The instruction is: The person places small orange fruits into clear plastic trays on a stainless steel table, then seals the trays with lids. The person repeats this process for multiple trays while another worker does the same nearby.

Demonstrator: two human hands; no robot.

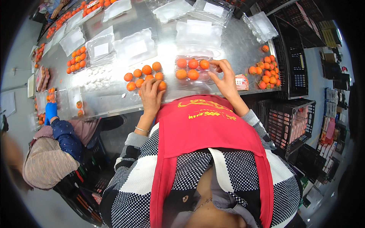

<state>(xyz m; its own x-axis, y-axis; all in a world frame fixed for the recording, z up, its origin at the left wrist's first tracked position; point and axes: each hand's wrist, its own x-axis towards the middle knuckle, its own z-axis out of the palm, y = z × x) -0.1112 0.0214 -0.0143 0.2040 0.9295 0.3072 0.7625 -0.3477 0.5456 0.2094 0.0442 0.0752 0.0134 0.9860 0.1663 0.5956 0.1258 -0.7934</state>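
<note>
Before me on the metal table lies a clear plastic tray [185,83] holding several round orange fruits [193,74] that look like persimmons. Its near right cell holds no fruit. At the tray's right edge is my right hand [225,78], thumb and fingers apart, fingertips close to the upper right fruit [204,64]. To the left sits a group of loose orange fruits [146,69] in rows. My left hand [151,92] rests over the nearest of them, fingers curled down. It hides some fruits, and whether it grips one is unclear.
Clear trays with white labels [134,48] lie farther back. Loose fruits [267,74] and printed cards [241,82] are at right, near black crates [293,68]. At left, a co-worker's blue-gloved hand [51,110] is near packed fruits. Another person's hand [58,10] shows top left.
</note>
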